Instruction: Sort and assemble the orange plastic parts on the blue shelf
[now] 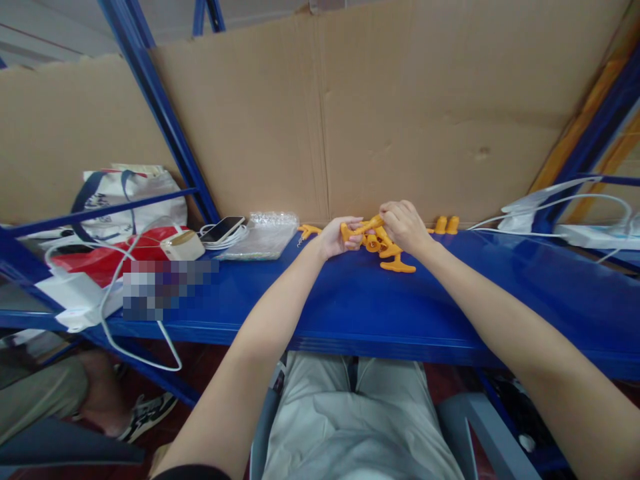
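Note:
An orange plastic T-handled piece (pixel 369 227) is held between both hands above the blue table. Its crossbar end lies in my left hand (pixel 333 239), whose fingers curl round it. My right hand (pixel 406 223) grips the other end, and its fingers hide what is at that tip. Beneath and between the hands lies a pile of orange plastic parts (pixel 373 244), partly covered. At the front of the pile a T-shaped orange handle (pixel 398 266) rests on the table. Left of my left hand is another orange handle (pixel 311 231) with a thin metal part beside it.
Two orange caps (pixel 441 225) stand right of my right hand. A clear plastic bag (pixel 267 237), phone (pixel 224 231), white power adapter (pixel 75 293) and cables lie left. Cardboard (pixel 400 107) backs the blue table (pixel 350 313). Another person's leg (pixel 45 400) shows lower left.

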Demonstrator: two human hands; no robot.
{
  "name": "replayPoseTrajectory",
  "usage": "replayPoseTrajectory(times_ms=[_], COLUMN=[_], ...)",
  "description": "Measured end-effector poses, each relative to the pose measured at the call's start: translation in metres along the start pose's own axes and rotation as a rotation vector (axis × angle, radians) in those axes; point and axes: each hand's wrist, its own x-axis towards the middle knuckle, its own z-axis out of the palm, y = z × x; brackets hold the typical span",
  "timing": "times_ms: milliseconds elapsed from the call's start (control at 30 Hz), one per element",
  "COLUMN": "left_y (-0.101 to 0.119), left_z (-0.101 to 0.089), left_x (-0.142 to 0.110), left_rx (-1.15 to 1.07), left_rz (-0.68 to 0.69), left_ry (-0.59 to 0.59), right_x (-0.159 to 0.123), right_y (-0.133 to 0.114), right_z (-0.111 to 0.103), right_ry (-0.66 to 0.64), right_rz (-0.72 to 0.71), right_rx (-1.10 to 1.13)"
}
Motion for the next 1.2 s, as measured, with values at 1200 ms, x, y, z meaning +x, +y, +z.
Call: replayPoseTrajectory(times_ms=[1200], left_y=[0.002], left_z=[-0.062], left_x=[0.005], left_rx=[-0.195], left_rz=[0.37], left_ry=[0.74], right_x=[-0.094], right_y=[0.078], right_z=[-0.024], right_ry=[-0.552], right_rz=[1.325], right_rx=[-0.167])
